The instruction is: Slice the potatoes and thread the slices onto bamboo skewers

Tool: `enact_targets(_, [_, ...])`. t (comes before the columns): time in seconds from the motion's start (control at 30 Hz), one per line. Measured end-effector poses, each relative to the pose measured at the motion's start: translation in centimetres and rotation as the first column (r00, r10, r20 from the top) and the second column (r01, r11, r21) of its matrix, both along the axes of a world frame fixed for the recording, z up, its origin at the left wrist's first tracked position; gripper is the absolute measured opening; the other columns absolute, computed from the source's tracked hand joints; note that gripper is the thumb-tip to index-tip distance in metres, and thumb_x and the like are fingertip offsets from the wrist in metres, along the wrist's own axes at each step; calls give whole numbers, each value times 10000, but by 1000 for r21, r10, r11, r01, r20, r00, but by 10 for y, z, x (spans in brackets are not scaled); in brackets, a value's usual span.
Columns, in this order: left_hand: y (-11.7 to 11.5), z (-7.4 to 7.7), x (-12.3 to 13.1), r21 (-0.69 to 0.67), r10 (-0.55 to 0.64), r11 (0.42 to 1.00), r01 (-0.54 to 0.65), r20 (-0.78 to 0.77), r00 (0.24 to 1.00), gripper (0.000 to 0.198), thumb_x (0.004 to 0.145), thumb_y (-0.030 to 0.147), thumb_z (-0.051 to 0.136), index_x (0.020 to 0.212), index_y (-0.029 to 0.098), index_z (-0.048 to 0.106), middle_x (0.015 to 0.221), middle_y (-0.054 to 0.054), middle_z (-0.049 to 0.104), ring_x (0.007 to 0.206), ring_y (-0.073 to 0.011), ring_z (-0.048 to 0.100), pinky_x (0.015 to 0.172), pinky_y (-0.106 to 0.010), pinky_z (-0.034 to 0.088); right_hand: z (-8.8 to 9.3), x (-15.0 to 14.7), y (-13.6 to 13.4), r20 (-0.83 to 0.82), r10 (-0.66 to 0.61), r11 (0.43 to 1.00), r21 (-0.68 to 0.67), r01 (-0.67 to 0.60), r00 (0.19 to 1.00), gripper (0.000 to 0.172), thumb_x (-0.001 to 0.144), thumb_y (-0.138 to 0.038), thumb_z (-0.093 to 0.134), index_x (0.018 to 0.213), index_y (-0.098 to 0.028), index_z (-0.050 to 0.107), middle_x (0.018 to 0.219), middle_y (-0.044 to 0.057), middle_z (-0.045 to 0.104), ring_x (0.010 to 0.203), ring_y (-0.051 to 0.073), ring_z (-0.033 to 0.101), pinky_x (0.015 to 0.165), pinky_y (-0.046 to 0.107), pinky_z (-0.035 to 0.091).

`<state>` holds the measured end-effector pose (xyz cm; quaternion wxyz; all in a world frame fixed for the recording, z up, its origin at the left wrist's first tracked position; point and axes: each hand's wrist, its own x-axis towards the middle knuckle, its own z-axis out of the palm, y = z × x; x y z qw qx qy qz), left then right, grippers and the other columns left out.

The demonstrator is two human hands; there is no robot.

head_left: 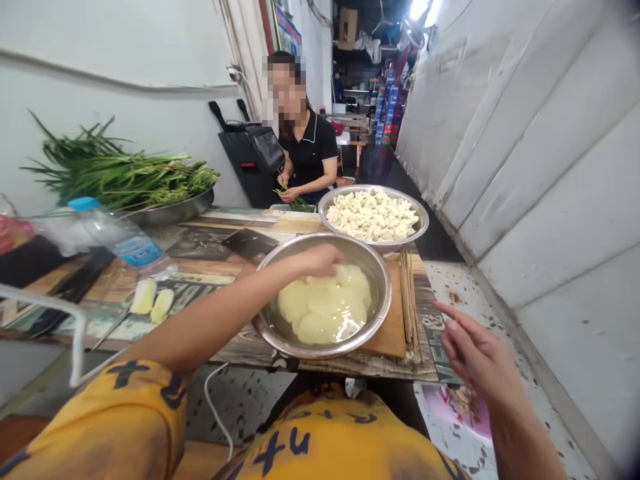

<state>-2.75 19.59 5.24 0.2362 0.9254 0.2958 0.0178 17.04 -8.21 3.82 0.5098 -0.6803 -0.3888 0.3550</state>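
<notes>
Running beneath and just left of the right fingers (463, 319), the right edge of the counter (431, 351) has speckled floor (520, 337) beyond it, then a wall (565, 233) farther right. The near edge lies closer to the wearer than the left fingers (331, 256).

The left fingers bend down inside the steel bowl (386, 303), at its far side, touching or just above the potato slices (320, 300); their tips are hidden, so I cannot tell how far they are spread or whether they grip a slice. On the right hand the index finger is extended and the others curl; I cannot tell if anything is held.

Around the left fingers, the steel bowl holds liquid and overlapping slices. Just beyond them stands a wide basin (424, 223) heaped with cauliflower florets (373, 213). Wooden skewers (409, 303) lie between the two hands, along a wooden board (393, 327).
</notes>
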Motion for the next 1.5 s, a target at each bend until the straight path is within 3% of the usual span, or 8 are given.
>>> enact_targets(0.13, [-10, 24, -6, -285, 178, 954, -93, 289, 941, 163, 690, 292, 609, 805, 178, 585, 692, -18, 625, 646, -160, 588, 575, -260, 457, 14, -23, 12, -77, 162, 986, 64, -157, 984, 392, 863, -437, 454, 1197, -233, 485, 655, -43, 443, 450, 51, 361, 382, 172, 272])
enact_targets(0.23, [-27, 35, -5, -583, 409, 806, -105, 420, 810, 226, 672, 323, 660, 809, 162, 578, 705, -44, 633, 624, -156, 596, 549, -277, 483, 24, -40, 29, -119, 340, 939, 86, -331, 933, 363, 849, -416, 481, 1143, -206, 505, 634, -47, 472, 395, 43, 385, 360, 175, 282])
enact_targets(0.3, [-38, 39, -5, -682, 540, 723, -109, 460, 705, 247, 644, 330, 697, 768, 140, 598, 699, -56, 638, 587, -139, 582, 554, -287, 490, 27, -52, 41, -128, 413, 910, 86, -405, 902, 353, 847, -415, 470, 1111, -186, 516, 645, -26, 534, 363, 56, 431, 351, 192, 313])
enact_targets(0.43, [-54, 41, -8, -753, 711, 639, -156, 501, 494, 268, 607, 324, 734, 727, 113, 622, 675, -53, 632, 548, -121, 555, 533, -273, 475, 20, -71, 59, -8, 329, 937, 123, -326, 944, 328, 841, -389, 473, 1061, -159, 552, 538, -37, 530, 330, 67, 416, 345, 200, 315])
enact_targets(0.6, [-59, 33, -13, -883, 822, 467, 44, 452, 346, 254, 606, 251, 739, 791, 131, 613, 812, -48, 651, 682, -116, 587, 606, -243, 466, 13, -81, 68, 97, 265, 949, 149, -277, 959, 323, 818, -355, 507, 1030, -129, 598, 442, -56, 460, 383, 79, 403, 380, 199, 322])
enact_targets(0.73, [-58, 27, -14, -877, 837, 479, 32, 468, 284, 221, 592, 231, 745, 731, 127, 607, 694, -9, 619, 542, -50, 508, 509, -175, 384, 14, -83, 70, 123, 245, 950, 166, -263, 962, 348, 818, -356, 497, 1035, -112, 616, 444, -49, 457, 403, 87, 413, 405, 210, 348])
enact_targets(1.23, [-68, 30, -14, -841, 793, 536, 77, 533, 295, 325, 502, 246, 797, 740, 107, 625, 824, -52, 656, 712, -139, 608, 712, -318, 515, 16, -79, 74, 211, 188, 961, 161, -224, 959, 394, 798, -351, 486, 1044, -93, 654, 551, 26, 593, 538, 145, 541, 481, 245, 428])
enact_targets(1.5, [-73, 31, -11, -811, 773, 581, 67, 576, 265, 337, 506, 263, 792, 758, 113, 625, 830, -51, 660, 744, -156, 615, 754, -348, 504, 16, -78, 72, 183, 184, 966, 149, -212, 966, 387, 796, -354, 492, 1060, -118, 649, 459, -10, 514, 498, 142, 505, 447, 239, 393])
